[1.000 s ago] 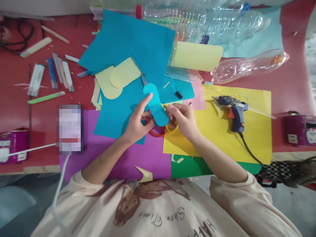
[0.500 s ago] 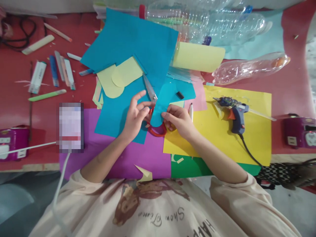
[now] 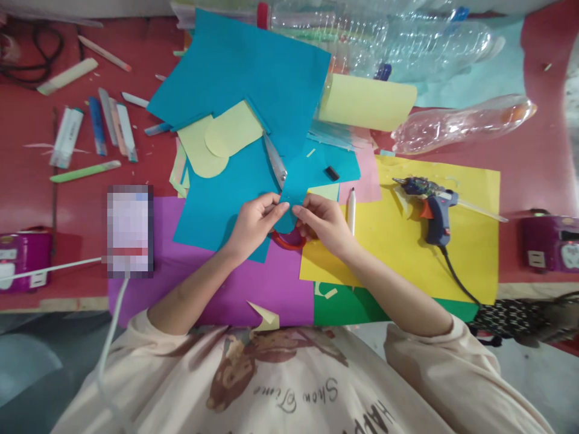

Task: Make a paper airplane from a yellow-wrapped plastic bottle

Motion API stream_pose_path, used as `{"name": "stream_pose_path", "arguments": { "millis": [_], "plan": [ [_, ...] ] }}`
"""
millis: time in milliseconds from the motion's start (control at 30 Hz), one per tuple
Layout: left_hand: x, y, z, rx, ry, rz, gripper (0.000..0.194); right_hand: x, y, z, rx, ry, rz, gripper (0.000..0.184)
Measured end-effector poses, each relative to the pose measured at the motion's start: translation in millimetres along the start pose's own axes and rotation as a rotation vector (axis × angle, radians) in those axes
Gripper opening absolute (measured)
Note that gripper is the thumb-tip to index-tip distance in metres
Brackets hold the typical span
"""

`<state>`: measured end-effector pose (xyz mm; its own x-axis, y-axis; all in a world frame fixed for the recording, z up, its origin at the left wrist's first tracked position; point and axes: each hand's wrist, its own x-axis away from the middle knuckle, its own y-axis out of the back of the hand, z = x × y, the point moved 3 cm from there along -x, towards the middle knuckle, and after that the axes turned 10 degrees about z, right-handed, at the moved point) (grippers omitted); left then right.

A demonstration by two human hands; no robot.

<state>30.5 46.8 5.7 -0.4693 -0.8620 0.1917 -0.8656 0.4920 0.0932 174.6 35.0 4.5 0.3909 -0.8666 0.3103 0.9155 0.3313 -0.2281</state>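
Between my two hands is a small blue paper cutout (image 3: pixel 286 224) with a rounded lower end. My left hand (image 3: pixel 257 224) pinches its left edge between thumb and fingers. On the opposite edge, my right hand (image 3: pixel 326 224) grips it the same way. Under the cutout lies a pair of scissors (image 3: pixel 275 161), blades toward the upper left; a red handle loop shows below the paper, and the rest of the handles is hidden. A white marker (image 3: pixel 351 211) lies just right of my right hand, with a black cap (image 3: pixel 332 173) above it. Pale yellow cutouts (image 3: pixel 203 147) rest on blue sheets (image 3: pixel 244 66).
A hot glue gun (image 3: pixel 436 214) lies on a yellow sheet (image 3: pixel 474 253) at the right. Plastic bottles (image 3: pixel 456 126) stretch across the back. Several markers (image 3: pixel 97 126) and a phone (image 3: pixel 129 232) with a cable are on the left. A purple sheet (image 3: pixel 203 289) lies in front.
The blue cutout has turned and come lower between my hands. My left hand let go of it, opened, then took its left edge again. My right hand has shifted slightly, uncovering the white marker.
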Motion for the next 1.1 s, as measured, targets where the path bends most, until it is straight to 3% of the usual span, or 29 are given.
{"name": "stream_pose_path", "arguments": {
  "millis": [467, 833, 1000, 1100],
  "plan": [
    [-0.4, 0.1, 0.0, 0.025, 0.026, 0.023, 0.047, -2.1, 1.9, -3.2, 0.005, -0.020, 0.012, 0.049],
    [-0.3, 0.5, -0.4, 0.103, 0.023, -0.020, 0.031, -1.7, 5.8, -3.8, 0.012, 0.013, 0.075, 0.041],
    [0.9, 1.9, -6.8, 0.072, 0.077, 0.019, 0.025, -5.3, 16.0, -3.2, -0.163, 0.035, 0.108, 0.023],
    [2.0, 2.0, -8.8, 0.048, 0.123, 0.057, 0.024, -7.5, 16.0, -6.2, -0.277, 0.024, 0.139, 0.029]
  ]
}}
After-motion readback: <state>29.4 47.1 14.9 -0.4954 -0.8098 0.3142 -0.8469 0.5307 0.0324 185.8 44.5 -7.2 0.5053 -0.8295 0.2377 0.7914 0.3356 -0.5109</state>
